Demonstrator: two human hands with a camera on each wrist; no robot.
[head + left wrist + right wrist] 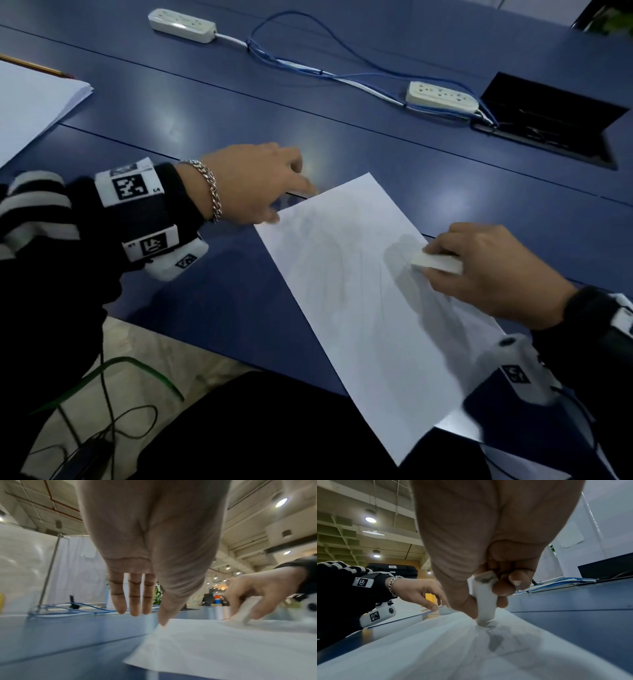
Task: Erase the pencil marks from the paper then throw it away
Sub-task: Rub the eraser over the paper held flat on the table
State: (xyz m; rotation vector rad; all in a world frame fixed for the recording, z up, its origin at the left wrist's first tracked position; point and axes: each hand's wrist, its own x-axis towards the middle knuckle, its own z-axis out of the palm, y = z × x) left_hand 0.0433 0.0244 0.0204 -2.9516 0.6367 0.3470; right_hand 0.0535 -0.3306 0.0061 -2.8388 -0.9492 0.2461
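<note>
Right hand point(503, 270) clamped round a white eraser point(436, 263), its tip pressed onto the paper point(359, 308) lying askew on the blue table point(212, 113). Left hand point(255, 181) with fingers straight, thumb pinning the sheet's far corner. Erasing judged well underway: grey pencil smudges point(494, 639) left near the eraser, faint streaks elsewhere. Binning not yet begun.

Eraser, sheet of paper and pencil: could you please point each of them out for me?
eraser point(438, 263), head view, its long white side.
sheet of paper point(356, 308), head view, its middle.
pencil point(32, 65), head view, mid-shaft.
</note>
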